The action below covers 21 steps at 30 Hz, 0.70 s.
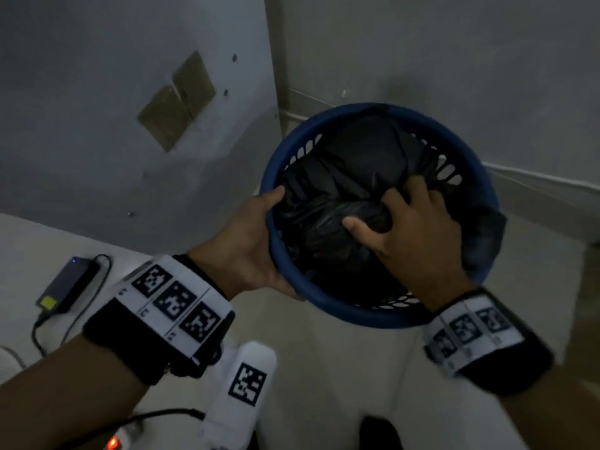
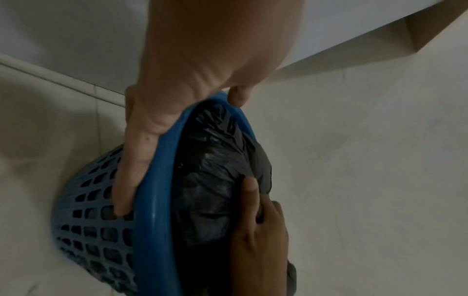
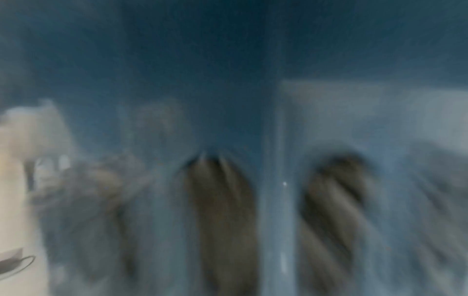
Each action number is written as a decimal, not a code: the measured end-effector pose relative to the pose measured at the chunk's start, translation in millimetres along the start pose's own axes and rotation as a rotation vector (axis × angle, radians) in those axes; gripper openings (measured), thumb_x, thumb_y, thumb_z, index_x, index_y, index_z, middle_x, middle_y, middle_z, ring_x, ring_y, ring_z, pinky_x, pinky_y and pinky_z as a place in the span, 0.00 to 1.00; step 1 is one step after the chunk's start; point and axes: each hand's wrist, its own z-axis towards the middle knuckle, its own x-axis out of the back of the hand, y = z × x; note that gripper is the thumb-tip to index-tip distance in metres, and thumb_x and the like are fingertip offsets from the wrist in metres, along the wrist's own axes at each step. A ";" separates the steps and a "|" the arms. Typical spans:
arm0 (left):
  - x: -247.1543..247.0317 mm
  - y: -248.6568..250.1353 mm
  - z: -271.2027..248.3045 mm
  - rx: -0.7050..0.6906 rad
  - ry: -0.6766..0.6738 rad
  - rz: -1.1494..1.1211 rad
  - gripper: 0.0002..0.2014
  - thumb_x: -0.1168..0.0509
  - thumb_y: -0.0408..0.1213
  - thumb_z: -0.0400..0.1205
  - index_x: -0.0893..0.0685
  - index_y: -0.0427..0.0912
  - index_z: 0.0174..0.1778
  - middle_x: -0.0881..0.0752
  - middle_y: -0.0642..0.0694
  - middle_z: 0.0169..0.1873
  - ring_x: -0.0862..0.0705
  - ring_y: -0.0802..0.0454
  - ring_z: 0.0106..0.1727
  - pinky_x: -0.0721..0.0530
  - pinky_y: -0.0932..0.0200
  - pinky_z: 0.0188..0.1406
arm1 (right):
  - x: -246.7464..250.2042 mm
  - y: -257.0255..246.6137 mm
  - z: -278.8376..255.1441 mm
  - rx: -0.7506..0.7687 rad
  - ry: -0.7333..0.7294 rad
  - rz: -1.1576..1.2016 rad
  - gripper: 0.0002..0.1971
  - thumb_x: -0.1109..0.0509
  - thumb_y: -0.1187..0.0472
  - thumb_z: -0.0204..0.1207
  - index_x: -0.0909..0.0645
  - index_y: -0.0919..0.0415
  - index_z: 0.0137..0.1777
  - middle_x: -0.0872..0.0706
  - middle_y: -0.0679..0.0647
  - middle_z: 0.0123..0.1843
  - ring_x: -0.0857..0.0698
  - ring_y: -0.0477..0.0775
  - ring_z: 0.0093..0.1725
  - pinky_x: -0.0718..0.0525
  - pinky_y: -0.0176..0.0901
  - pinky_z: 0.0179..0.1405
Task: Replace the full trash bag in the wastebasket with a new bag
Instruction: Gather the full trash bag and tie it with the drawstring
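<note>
A blue lattice wastebasket [image 1: 367,315] is tilted with its mouth toward me, near the wall corner. A crumpled black trash bag [image 1: 360,151] fills it. My left hand [image 1: 256,235] grips the basket's left rim, thumb inside and fingers on the outside wall. In the left wrist view the left hand [image 2: 152,124] clasps the blue rim [image 2: 157,200], its fingers [image 2: 129,180] lying on the lattice. My right hand [image 1: 373,217] reaches into the basket and pinches a bunched fold of the bag [image 2: 210,180]; the right hand [image 2: 255,216] shows there too. The right wrist view is blurred, showing only the blue slotted wall [image 3: 273,180].
A black power adapter [image 1: 68,284] with its cable lies on the pale floor at left. A white marked device [image 1: 243,384] and a red-lit power strip [image 1: 113,443] sit near the bottom edge. Grey walls [image 1: 97,141] stand close behind the basket, and a cardboard box [image 2: 430,30] stands nearby.
</note>
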 end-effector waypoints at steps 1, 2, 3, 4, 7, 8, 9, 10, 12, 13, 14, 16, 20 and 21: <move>-1.2 -0.1 2.3 0.009 -0.003 -0.008 0.29 0.40 0.67 0.77 0.15 0.45 0.57 0.12 0.36 0.55 0.16 0.33 0.57 0.22 0.26 0.57 | -1.8 3.5 -5.9 0.012 0.025 0.038 0.38 0.48 0.24 0.72 0.20 0.62 0.43 0.19 0.64 0.50 0.18 0.67 0.46 0.30 0.42 0.24; -1.9 0.4 6.1 0.007 0.005 -0.011 0.30 0.40 0.68 0.76 0.14 0.45 0.57 0.12 0.36 0.55 0.16 0.34 0.57 0.20 0.28 0.55 | -4.3 7.2 -10.8 0.021 0.065 0.068 0.37 0.47 0.25 0.73 0.21 0.63 0.43 0.19 0.64 0.50 0.18 0.66 0.46 0.28 0.43 0.23; -1.5 -0.6 11.1 0.000 0.017 -0.010 0.31 0.39 0.68 0.75 0.14 0.45 0.58 0.11 0.37 0.55 0.15 0.34 0.57 0.19 0.30 0.55 | -6.8 9.9 -14.0 0.025 0.109 0.087 0.36 0.45 0.25 0.72 0.21 0.63 0.44 0.18 0.63 0.50 0.18 0.66 0.47 0.26 0.44 0.24; -0.3 -1.0 15.3 -0.019 0.029 0.000 0.31 0.39 0.69 0.75 0.14 0.46 0.60 0.11 0.37 0.55 0.14 0.35 0.57 0.19 0.31 0.55 | -9.8 11.5 -15.1 0.025 0.141 0.100 0.36 0.43 0.25 0.72 0.21 0.63 0.45 0.18 0.63 0.52 0.18 0.66 0.48 0.25 0.44 0.26; 5.4 -3.1 25.4 -0.071 0.042 0.017 0.31 0.40 0.68 0.76 0.15 0.48 0.63 0.10 0.40 0.55 0.13 0.37 0.56 0.17 0.34 0.55 | -12.7 10.9 -17.6 -0.014 0.094 0.155 0.36 0.40 0.25 0.68 0.22 0.61 0.51 0.20 0.62 0.62 0.19 0.67 0.56 0.20 0.50 0.35; 6.6 -4.3 26.5 -0.082 0.047 0.011 0.31 0.40 0.68 0.77 0.15 0.48 0.63 0.10 0.41 0.55 0.13 0.38 0.56 0.16 0.35 0.55 | -12.8 10.8 -21.2 -0.035 0.051 0.195 0.37 0.40 0.24 0.67 0.23 0.60 0.54 0.22 0.62 0.66 0.21 0.67 0.61 0.18 0.54 0.42; 7.3 -5.3 26.3 -0.091 0.057 0.002 0.30 0.40 0.68 0.77 0.15 0.48 0.63 0.10 0.41 0.55 0.12 0.39 0.55 0.16 0.34 0.55 | -11.8 10.3 -26.9 -0.060 0.005 0.244 0.38 0.41 0.24 0.66 0.24 0.59 0.57 0.25 0.62 0.71 0.23 0.67 0.67 0.17 0.59 0.49; 6.8 -6.5 24.4 -0.096 0.068 -0.015 0.30 0.39 0.67 0.77 0.16 0.48 0.65 0.11 0.42 0.56 0.12 0.39 0.55 0.17 0.33 0.55 | -10.0 10.0 -33.3 -0.085 -0.029 0.292 0.39 0.41 0.23 0.65 0.26 0.58 0.59 0.29 0.61 0.76 0.27 0.67 0.72 0.18 0.63 0.56; 2.9 -10.5 18.4 -0.087 0.093 -0.062 0.32 0.36 0.66 0.76 0.18 0.47 0.68 0.14 0.41 0.61 0.14 0.38 0.57 0.18 0.31 0.56 | -4.6 7.6 -43.3 -0.133 -0.063 0.347 0.41 0.40 0.22 0.62 0.28 0.56 0.62 0.36 0.60 0.81 0.32 0.67 0.77 0.21 0.67 0.62; -0.5 -13.0 14.9 -0.077 0.101 -0.075 0.32 0.36 0.66 0.76 0.19 0.47 0.69 0.15 0.40 0.63 0.14 0.37 0.58 0.18 0.29 0.55 | -1.7 5.0 -44.5 -0.160 -0.080 0.355 0.42 0.39 0.21 0.61 0.28 0.56 0.62 0.38 0.59 0.82 0.34 0.66 0.78 0.21 0.67 0.63; -4.6 -14.8 11.5 -0.065 0.101 -0.079 0.33 0.36 0.66 0.75 0.20 0.47 0.70 0.16 0.39 0.64 0.15 0.36 0.59 0.19 0.26 0.55 | 0.6 2.1 -42.0 -0.189 -0.106 0.349 0.42 0.39 0.21 0.60 0.29 0.56 0.61 0.39 0.58 0.83 0.34 0.66 0.78 0.21 0.67 0.63; -14.4 -18.4 6.9 -0.034 0.090 -0.079 0.34 0.37 0.68 0.75 0.21 0.51 0.71 0.16 0.38 0.64 0.17 0.33 0.60 0.25 0.19 0.57 | 2.8 -3.8 -31.1 -0.233 -0.161 0.287 0.42 0.40 0.20 0.58 0.28 0.56 0.59 0.37 0.56 0.82 0.33 0.66 0.76 0.21 0.66 0.61; -29.8 -18.8 3.6 -0.020 0.082 -0.135 0.32 0.42 0.71 0.76 0.19 0.53 0.69 0.16 0.38 0.63 0.20 0.32 0.62 0.31 0.19 0.62 | 8.3 -11.8 -7.6 -0.243 -0.200 0.144 0.46 0.41 0.18 0.60 0.24 0.61 0.59 0.30 0.58 0.73 0.29 0.67 0.68 0.20 0.60 0.53; -31.4 -19.0 3.1 -0.027 0.075 -0.165 0.32 0.44 0.71 0.76 0.18 0.52 0.66 0.16 0.38 0.61 0.20 0.32 0.61 0.30 0.22 0.62 | 11.3 -14.1 -3.5 -0.253 -0.232 0.127 0.46 0.42 0.19 0.62 0.23 0.62 0.59 0.29 0.59 0.71 0.28 0.67 0.67 0.21 0.57 0.52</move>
